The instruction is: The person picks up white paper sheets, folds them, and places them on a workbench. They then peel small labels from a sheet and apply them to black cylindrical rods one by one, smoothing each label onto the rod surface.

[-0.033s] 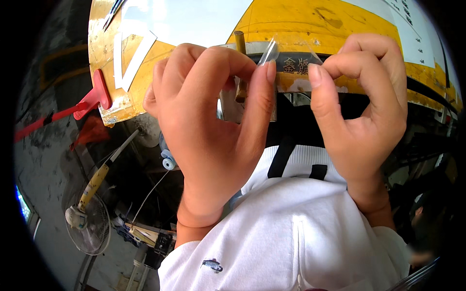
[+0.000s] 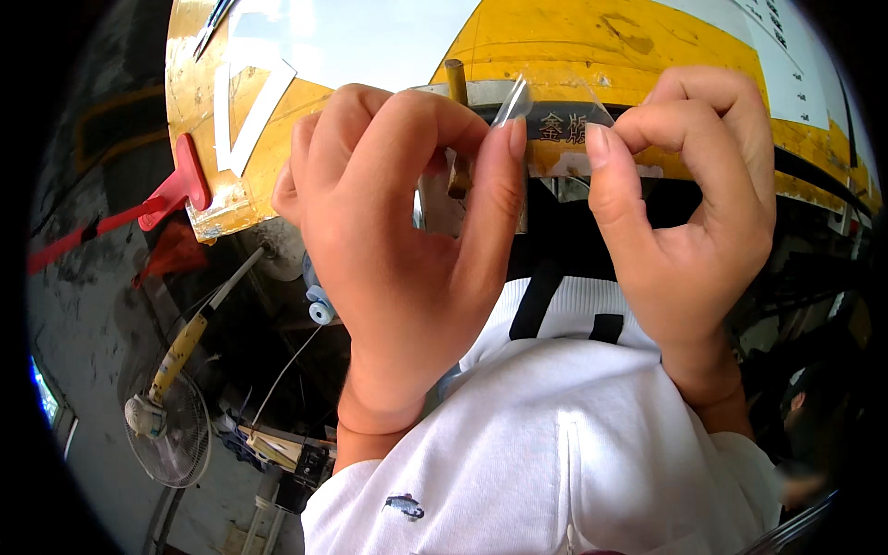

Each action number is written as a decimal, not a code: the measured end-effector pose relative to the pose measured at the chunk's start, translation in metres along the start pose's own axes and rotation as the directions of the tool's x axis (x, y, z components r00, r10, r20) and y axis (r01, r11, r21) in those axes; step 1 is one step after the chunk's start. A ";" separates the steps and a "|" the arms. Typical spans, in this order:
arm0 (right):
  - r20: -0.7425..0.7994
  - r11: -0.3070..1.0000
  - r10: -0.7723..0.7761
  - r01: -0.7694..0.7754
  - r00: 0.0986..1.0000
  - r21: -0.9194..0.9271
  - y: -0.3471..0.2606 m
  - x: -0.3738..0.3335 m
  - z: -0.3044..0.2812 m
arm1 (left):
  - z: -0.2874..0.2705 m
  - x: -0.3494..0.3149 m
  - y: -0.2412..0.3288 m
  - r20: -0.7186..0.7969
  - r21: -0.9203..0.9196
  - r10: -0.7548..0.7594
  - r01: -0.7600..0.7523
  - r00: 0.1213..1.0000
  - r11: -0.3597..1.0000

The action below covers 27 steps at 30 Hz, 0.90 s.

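A small piece of clear plastic film (image 2: 561,109) is stretched between my two hands above the table's near edge. My left hand (image 2: 398,213) is closed, with thumb and forefinger pinching the film's left side, where it curls and shines. The thumb and forefinger of my right hand (image 2: 689,203) meet at its right corner. Dark printed characters show through or on the film, partly doubled; I cannot tell which layer bears them. Behind it runs a dark strip (image 2: 541,126) along the table edge. Just beyond my left fingers stands a brownish rod (image 2: 456,81), partly hidden by them.
The worn yellow table (image 2: 555,46) carries a large white sheet (image 2: 370,37), narrow white strips (image 2: 259,120) and a printed sheet (image 2: 786,74). At its left corner is a red T-shaped handle (image 2: 190,180). A fan (image 2: 166,425) stands lower left.
The doubled characters at the film have drawn closer together, the left one now nearly overlapping. My right hand has shifted very slightly; my left hand holds its place.
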State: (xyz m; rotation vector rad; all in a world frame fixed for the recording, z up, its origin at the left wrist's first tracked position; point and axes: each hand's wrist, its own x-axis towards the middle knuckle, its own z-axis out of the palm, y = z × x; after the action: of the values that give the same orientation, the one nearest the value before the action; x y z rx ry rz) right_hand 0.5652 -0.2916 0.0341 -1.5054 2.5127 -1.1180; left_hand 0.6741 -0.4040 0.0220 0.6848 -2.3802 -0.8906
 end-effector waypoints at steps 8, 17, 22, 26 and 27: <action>-0.139 1.000 -0.026 0.027 0.990 0.005 0.008 -0.008 0.016 | -0.001 0.003 -0.001 0.035 0.019 -0.007 0.006 0.999 1.000; 0.050 0.994 0.086 -0.082 0.995 -0.073 -0.003 0.003 0.004 | 0.003 0.000 0.001 0.017 0.063 -0.026 0.025 1.000 0.998; -0.069 0.999 -0.029 0.027 0.997 -0.028 0.010 -0.005 0.008 | 0.005 -0.002 0.000 0.001 0.048 -0.034 0.034 0.999 0.998; -0.073 0.999 -0.007 0.005 0.997 -0.033 0.008 -0.005 0.008 | 0.005 -0.001 0.002 0.002 0.065 -0.051 0.051 0.999 0.997; -0.072 0.999 -0.002 -0.001 0.997 -0.034 0.008 -0.004 0.008 | 0.005 -0.001 0.002 0.002 0.069 -0.053 0.053 0.999 0.996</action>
State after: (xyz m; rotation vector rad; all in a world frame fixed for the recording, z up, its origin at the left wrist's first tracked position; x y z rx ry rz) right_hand 0.5644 -0.2908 0.0220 -1.5001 2.5912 -1.1564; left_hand 0.6709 -0.3998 0.0199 0.7771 -2.4162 -0.8358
